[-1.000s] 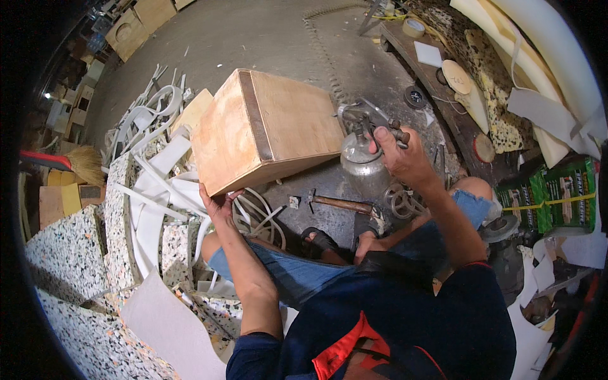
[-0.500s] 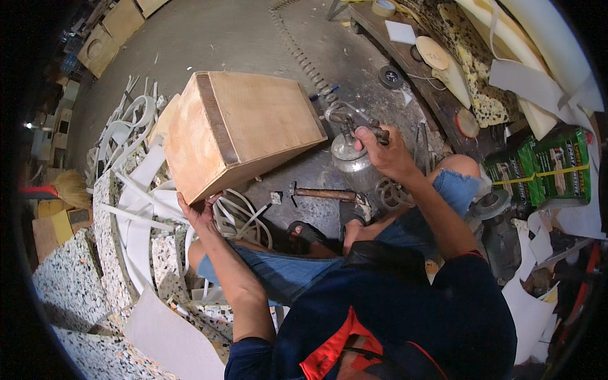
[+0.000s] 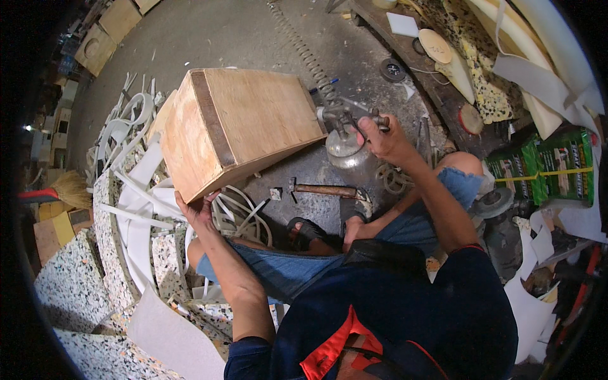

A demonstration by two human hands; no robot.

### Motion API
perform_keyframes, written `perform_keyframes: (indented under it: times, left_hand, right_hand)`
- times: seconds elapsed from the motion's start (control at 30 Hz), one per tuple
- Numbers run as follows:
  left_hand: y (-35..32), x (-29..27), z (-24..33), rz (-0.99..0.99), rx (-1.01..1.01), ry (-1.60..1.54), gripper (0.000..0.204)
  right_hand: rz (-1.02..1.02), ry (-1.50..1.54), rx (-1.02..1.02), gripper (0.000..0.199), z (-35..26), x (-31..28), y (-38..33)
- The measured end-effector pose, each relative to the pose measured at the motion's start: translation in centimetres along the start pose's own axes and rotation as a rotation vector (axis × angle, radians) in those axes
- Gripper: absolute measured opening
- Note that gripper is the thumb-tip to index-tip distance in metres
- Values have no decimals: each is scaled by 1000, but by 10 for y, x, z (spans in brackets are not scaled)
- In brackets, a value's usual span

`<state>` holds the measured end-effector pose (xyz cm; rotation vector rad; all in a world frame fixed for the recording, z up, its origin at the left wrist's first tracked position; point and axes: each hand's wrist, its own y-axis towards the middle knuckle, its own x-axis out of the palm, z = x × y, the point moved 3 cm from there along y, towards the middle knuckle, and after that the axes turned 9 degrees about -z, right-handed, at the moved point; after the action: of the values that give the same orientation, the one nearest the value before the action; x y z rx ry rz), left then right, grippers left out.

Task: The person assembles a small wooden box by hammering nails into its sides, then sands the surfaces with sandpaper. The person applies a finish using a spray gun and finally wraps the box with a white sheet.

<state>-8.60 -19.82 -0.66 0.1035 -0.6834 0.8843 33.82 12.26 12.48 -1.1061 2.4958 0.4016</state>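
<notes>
A plywood box (image 3: 263, 117) with a dark strip along one edge is held tilted in front of me. My left hand (image 3: 200, 212) grips its lower near corner, thumb on the side face and fingers partly hidden beneath. In my right hand (image 3: 387, 139) is a spray gun (image 3: 345, 149) with a clear, rounded cup, its nozzle close to the box's right end. My fingers wrap round its handle. A coiled air hose (image 3: 310, 63) runs from the far floor toward the gun. On the floor below the cup lies a hammer (image 3: 326, 190) with a wooden handle.
White foam strips (image 3: 136, 133) and speckled foam blocks (image 3: 69, 272) pile up on my left, beside a straw brush (image 3: 69, 190). Along the right runs a low wooden bench (image 3: 405, 57) with foam pieces on it. Green packages (image 3: 563, 164) stand near my right knee. A tape roll (image 3: 392, 70) lies on the floor.
The spray gun has moved left and tilted, bringing its nozzle up near the box's right end. The box has shifted slightly left, still in my left hand.
</notes>
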Motion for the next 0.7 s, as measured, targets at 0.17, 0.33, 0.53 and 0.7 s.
perform_keyframes:
  times: [0.17, 0.33, 0.53, 0.7]
  left_hand:
    - [-1, -1, 1, 25, 18, 42, 79]
    - [2, -8, -1, 18, 3, 15, 79]
    - [1, -12, -2, 70, -9, -1, 79]
    - [-3, -5, -1, 94, -5, -3, 75]
  right_hand:
    - [64, 271, 202, 43, 6, 4, 20]
    - [119, 129, 197, 47, 9, 4, 21]
    - [-52, 89, 350, 51, 11, -15, -19]
    - [-44, 84, 348, 63, 24, -11, -24]
